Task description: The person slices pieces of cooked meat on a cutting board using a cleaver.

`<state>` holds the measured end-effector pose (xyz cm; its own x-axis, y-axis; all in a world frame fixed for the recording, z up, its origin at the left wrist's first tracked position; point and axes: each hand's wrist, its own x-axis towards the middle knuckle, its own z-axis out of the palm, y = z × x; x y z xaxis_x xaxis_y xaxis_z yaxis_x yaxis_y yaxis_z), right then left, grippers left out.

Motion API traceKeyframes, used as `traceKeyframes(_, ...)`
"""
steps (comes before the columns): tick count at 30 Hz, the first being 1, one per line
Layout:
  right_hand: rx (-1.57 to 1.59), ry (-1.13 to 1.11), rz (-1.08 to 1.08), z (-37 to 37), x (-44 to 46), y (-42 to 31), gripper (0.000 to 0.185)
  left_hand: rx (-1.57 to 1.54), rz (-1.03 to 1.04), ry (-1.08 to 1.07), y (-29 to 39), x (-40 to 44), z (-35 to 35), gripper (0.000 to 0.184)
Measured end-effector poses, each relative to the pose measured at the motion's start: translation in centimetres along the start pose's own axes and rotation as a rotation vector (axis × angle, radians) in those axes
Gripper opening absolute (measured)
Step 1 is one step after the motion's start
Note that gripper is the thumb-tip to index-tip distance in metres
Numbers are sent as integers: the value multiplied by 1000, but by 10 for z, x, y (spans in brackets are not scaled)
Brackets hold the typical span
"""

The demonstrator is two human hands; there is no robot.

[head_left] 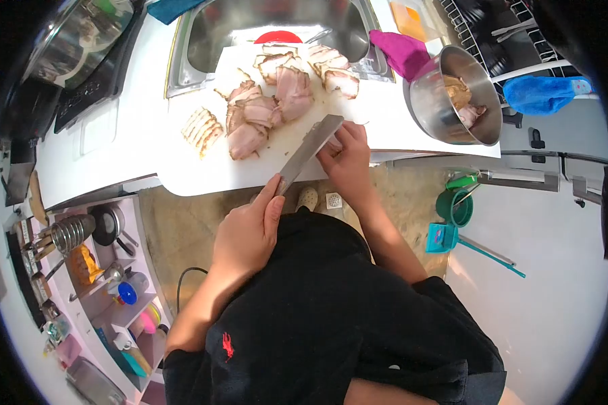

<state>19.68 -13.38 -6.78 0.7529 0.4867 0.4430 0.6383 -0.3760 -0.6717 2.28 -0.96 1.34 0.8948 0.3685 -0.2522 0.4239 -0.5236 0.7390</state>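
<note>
My left hand is closed around the handle of a broad-bladed kitchen knife, its blade slanting up and to the right. At the blade's far end, my right hand is closed with bent fingers on a small piece of meat, partly hidden by the blade and fingers. Both hands are over the front of a white cutting board. On the board lie larger chunks of browned-edge meat, a sliced portion at the left and more slices at the back right.
Behind the board is a steel sink with a red item. To the right stand a steel bowl containing meat and a magenta cloth. A blue cloth hangs farther right. Shelves with kitchenware stand at left.
</note>
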Motion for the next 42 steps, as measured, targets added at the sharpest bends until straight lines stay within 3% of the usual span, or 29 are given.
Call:
traceKeyframes(10, 22, -21, 67, 9, -7, 9, 34, 142, -92, -56, 5, 3, 6, 42)
traceKeyframes(19, -18, -11, 71, 10, -6, 9, 28, 189, 0, -10, 21, 40, 12, 38)
traceKeyframes(22, -3, 51, 27, 13, -4, 10, 25, 53, 112, 25, 17, 65, 17, 37)
traceKeyframes(31, -17, 63, 17, 18, -3, 12, 22, 26, -15, -26, -5, 24, -1, 36)
traceKeyframes(34, -6, 63, 10, 18, -2, 11, 21, 30, -169, -146, 3, 24, -10, 35)
traceKeyframes(37, 2, 46, 14, 17, -1, 11, 21, -1, 71, 30, 2, 46, 4, 36)
traceKeyframes(42, -17, 42, 44, 16, 0, 8, 19, 13, 58, -131, 28, 92, 9, 41)
